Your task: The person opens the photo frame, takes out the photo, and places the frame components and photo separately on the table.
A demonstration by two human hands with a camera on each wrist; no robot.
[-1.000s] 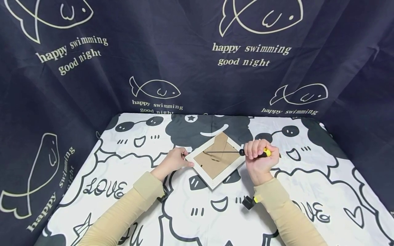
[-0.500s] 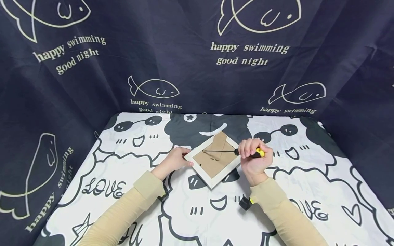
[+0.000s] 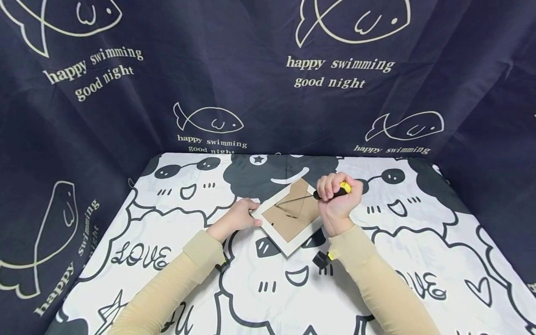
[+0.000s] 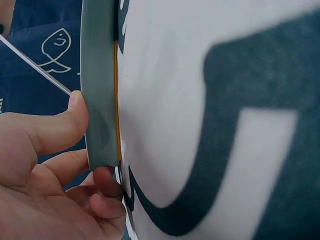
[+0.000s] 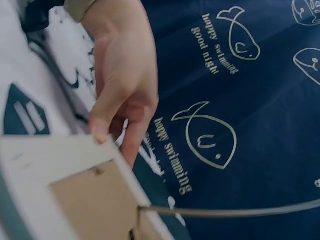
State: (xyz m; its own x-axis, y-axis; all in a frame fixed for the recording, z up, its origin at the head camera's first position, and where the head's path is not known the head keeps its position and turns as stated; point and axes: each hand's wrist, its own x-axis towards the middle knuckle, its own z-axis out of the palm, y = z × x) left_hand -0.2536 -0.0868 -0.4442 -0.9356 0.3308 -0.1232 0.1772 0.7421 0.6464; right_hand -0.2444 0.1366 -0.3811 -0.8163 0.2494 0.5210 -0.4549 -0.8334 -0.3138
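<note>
A white picture frame (image 3: 271,231) lies back side up on the patterned cloth, its brown backing board (image 3: 289,227) showing. My left hand (image 3: 239,215) pinches its left corner, thumb on top and fingers beneath, as the left wrist view also shows. A screwdriver (image 3: 317,195) with a black and yellow handle is gripped in my right hand (image 3: 339,202), above the frame's right side. Its long thin shaft slants down to the left. In the right wrist view the shaft's tip (image 5: 141,208) meets the inner edge of the frame, at the backing. My right hand is outside both wrist views.
The cloth (image 3: 188,288) with black cartoon drawings covers the table. Dark blue curtains (image 3: 268,83) with fish prints stand behind and at both sides. A small black device (image 3: 321,259) is strapped at my right wrist.
My right hand has moved left and slightly up, tilting the screwdriver from nearly level to handle-high. Its tip stays at the frame's upper left edge. My left hand keeps its hold.
</note>
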